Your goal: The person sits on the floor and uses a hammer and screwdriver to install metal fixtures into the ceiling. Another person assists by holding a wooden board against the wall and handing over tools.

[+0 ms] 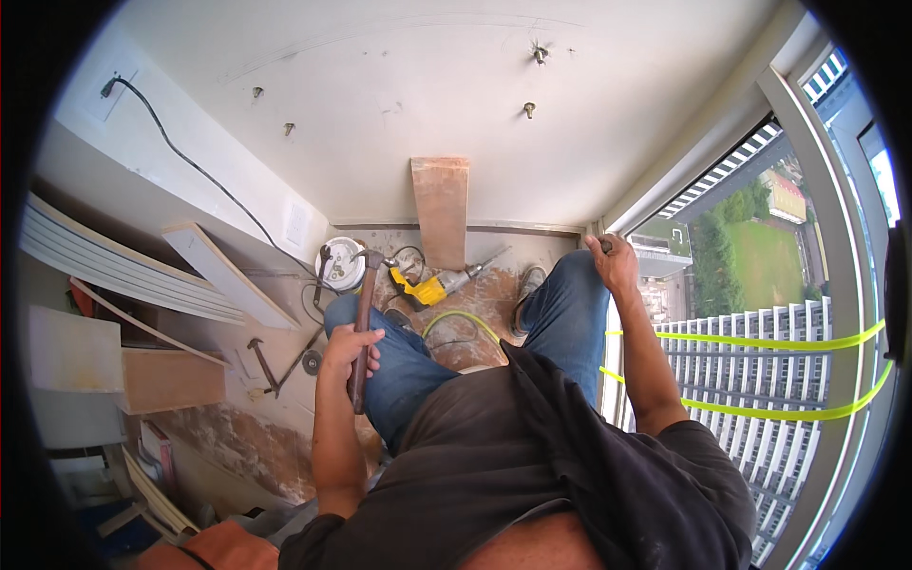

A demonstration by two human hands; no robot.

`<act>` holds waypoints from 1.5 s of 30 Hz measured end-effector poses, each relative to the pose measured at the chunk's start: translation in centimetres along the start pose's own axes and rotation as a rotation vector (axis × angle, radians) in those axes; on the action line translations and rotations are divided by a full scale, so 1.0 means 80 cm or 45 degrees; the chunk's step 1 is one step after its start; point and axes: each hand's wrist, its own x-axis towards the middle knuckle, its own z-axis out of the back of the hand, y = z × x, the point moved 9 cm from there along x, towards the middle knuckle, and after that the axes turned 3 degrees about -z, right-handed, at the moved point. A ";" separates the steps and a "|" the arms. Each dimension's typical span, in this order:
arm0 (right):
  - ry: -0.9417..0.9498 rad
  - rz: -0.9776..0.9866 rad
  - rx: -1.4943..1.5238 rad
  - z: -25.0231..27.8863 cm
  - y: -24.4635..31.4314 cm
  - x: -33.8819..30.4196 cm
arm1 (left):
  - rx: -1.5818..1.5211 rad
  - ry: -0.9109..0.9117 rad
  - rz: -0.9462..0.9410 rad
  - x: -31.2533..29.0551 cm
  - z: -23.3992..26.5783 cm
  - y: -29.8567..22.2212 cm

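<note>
My left hand (348, 353) is wrapped round the wooden handle of a hammer (365, 318), held upright over my left thigh with its head up near the white bucket (334, 275). By my right knee, beside the window frame, my right hand (617, 262) is closed with a small dark end showing at its fingers; what it is I cannot make out. Ahead on the white wall several metal anchor bolts (529, 111) stick out. On the floor between my feet lies a yellow power drill (432, 288) with a long bit, pointing right.
A wooden board (442, 204) leans against the wall. Another hammer (257, 355) lies on the floor at left, near curved panels (123, 256) and boxes (173, 380). A black cord (180, 152) runs from the wall outlet. At right, yellow-green straps (760, 340) cross the window, with a high drop beyond.
</note>
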 end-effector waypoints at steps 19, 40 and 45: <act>0.200 -0.712 1.929 0.020 -0.025 -0.083 | 0.000 -0.015 -0.003 0.005 0.005 0.015; 0.505 -0.288 1.296 -0.021 0.196 0.110 | 0.002 -0.017 0.006 0.005 0.006 0.013; 0.574 -0.321 1.317 -0.021 0.197 0.109 | -0.011 0.007 -0.005 0.002 -0.002 0.006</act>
